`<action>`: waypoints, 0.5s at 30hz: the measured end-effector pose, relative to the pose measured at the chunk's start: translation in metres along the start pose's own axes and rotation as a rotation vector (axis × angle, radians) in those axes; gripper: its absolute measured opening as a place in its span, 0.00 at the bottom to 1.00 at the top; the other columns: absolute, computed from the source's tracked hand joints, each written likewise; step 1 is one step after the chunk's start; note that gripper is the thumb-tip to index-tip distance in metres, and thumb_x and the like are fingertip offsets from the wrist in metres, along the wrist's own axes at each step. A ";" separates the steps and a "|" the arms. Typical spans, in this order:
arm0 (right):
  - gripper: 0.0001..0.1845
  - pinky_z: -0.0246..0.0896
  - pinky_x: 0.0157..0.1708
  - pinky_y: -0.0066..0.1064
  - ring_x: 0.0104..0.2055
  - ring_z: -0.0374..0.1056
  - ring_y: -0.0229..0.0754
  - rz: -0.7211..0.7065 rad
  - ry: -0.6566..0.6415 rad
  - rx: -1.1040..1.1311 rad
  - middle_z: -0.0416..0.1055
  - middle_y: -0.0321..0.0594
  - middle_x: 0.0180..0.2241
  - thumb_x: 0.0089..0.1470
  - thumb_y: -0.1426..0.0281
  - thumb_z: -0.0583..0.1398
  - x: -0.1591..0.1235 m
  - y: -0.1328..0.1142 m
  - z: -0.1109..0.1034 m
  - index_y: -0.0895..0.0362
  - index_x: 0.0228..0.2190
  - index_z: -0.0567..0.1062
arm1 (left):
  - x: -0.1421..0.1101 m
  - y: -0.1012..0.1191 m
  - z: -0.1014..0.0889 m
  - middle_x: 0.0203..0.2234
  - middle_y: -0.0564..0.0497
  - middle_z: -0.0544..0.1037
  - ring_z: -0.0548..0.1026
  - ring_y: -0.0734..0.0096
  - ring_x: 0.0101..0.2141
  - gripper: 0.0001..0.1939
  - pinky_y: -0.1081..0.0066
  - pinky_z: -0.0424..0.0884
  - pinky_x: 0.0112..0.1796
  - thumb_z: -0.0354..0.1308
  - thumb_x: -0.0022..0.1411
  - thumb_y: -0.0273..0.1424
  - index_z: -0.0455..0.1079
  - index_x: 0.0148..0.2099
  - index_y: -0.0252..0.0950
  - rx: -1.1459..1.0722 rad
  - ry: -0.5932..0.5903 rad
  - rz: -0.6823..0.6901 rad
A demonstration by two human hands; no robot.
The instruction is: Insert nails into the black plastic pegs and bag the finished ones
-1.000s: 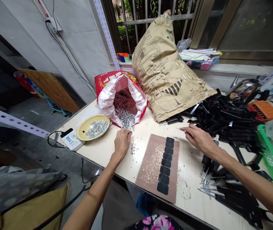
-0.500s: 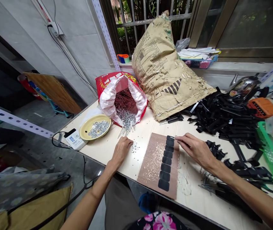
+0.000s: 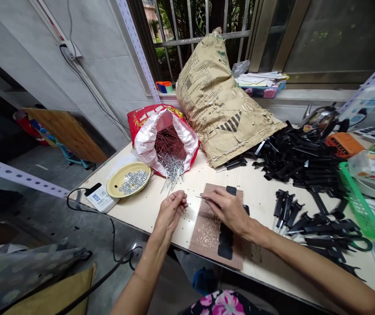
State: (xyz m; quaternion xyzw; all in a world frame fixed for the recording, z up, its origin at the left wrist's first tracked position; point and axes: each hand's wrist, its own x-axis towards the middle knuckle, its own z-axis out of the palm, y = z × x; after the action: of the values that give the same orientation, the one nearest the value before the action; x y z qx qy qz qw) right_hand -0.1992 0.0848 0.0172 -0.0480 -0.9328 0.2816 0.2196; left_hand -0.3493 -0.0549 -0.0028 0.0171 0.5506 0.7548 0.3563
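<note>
My left hand [image 3: 171, 212] is just above the table's front left part, palm turned up and fingers curled in; what lies inside them, if anything, is hidden. My right hand [image 3: 228, 212] pinches a thin metal piece [image 3: 199, 197] whose tip points left toward my left hand. Beneath the right hand lies a brown board [image 3: 203, 238] with pale specks and a column of black rounded pads [image 3: 225, 250], partly covered by the hand. A yellow dish [image 3: 111, 186] of small silver parts [image 3: 133, 181] is left of my left hand. Behind it, long metal pins [image 3: 174, 168] spill from a red and white bag [image 3: 144, 135].
A big brown paper sack [image 3: 220, 105] leans against the window bars. Black plastic parts [image 3: 301, 153] are heaped at the right, with more black-handled pieces [image 3: 286, 208] in front. A green basket [image 3: 355, 192] stands at the right edge. A white power box [image 3: 100, 199] sits at the left edge.
My right hand has moved left from the top pad across the board, toward my left hand. My left hand has turned palm up, and the small silver pile beside it no longer shows.
</note>
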 end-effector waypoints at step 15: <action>0.16 0.58 0.29 0.24 0.35 0.66 0.37 0.116 -0.011 -0.159 0.67 0.40 0.37 0.62 0.69 0.50 -0.001 -0.006 0.004 0.50 0.49 0.71 | -0.018 -0.015 0.043 0.19 0.53 0.74 0.71 0.80 0.22 0.14 0.79 0.70 0.28 0.72 0.40 0.29 0.71 0.28 0.29 -0.177 -0.051 -0.003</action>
State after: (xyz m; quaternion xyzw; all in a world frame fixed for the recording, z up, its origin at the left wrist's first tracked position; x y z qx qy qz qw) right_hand -0.2000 0.0780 0.0172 -0.1176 -0.9492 0.2191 0.1931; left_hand -0.3101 -0.0273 0.0080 0.0040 0.4726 0.7993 0.3712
